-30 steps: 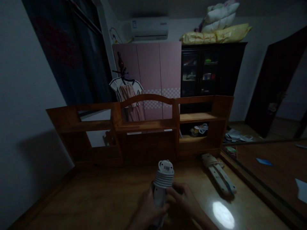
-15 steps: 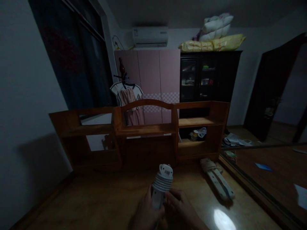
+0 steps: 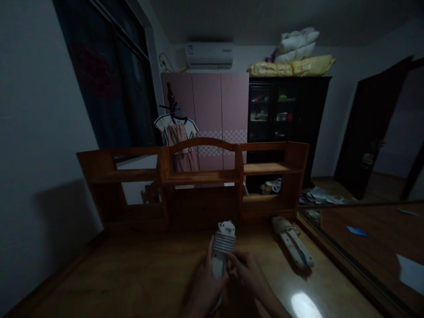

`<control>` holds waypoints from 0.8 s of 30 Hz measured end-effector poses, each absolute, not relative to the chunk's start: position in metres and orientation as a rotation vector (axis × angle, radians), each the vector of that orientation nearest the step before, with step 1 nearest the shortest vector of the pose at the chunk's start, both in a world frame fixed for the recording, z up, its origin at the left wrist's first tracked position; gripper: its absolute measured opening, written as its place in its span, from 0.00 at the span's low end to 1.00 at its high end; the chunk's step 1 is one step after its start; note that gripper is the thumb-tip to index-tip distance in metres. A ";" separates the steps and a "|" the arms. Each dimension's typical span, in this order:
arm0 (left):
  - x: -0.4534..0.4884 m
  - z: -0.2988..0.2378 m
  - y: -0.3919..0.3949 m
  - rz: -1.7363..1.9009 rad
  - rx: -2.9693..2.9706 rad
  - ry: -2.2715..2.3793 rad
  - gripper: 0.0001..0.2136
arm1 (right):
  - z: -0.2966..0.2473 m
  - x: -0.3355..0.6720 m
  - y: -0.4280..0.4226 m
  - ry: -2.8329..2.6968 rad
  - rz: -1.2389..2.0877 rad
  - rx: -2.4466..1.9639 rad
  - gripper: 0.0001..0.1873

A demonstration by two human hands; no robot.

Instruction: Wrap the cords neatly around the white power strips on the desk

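Observation:
A white power strip (image 3: 219, 264) tilts up in front of me, with several turns of its white cord (image 3: 224, 242) wound around the upper part. My left hand (image 3: 208, 282) is closed around its lower body, thumb across the front. At the strip's right edge, just below the windings, the fingers of my right hand (image 3: 243, 268) are pinched together on the cord; the exact grip is dim. To the right, a second white power strip (image 3: 294, 245) lies on the wooden desktop (image 3: 139, 269), its own cord wrapped about its far end.
A wooden shelf unit (image 3: 202, 178) stands along the desk's far edge. Beyond it are a pink wardrobe (image 3: 207, 101), hanging clothes (image 3: 179, 132) and a dark cabinet (image 3: 308, 110). Right of the desk's raised edge lie a blue card (image 3: 357, 231) and a white sheet (image 3: 410, 271).
The view has shifted slightly. The held power strip sits a little higher in view, and my right hand stays beside its windings. The second strip has not moved on the desktop.

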State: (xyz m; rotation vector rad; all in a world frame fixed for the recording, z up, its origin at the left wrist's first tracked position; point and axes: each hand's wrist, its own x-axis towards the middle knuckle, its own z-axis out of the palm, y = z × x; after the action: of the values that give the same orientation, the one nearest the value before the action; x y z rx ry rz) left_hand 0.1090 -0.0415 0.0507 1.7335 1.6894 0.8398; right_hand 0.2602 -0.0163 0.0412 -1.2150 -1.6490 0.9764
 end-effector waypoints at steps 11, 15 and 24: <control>0.233 0.029 -0.003 0.556 1.886 1.681 0.37 | 0.038 0.381 -0.012 -1.633 0.427 -1.517 0.12; 0.272 0.029 0.014 0.487 1.890 1.759 0.36 | 0.030 0.407 0.014 -1.646 0.203 -1.557 0.09; 0.314 0.031 0.031 0.355 1.978 1.928 0.35 | 0.020 0.433 0.055 -1.690 0.056 -1.503 0.09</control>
State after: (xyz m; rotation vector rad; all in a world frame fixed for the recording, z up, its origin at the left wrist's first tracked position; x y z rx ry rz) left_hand 0.3144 0.0313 0.0311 1.9776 1.9277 0.3553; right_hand 0.4333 0.0554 0.0200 -1.5029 -1.6898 0.0559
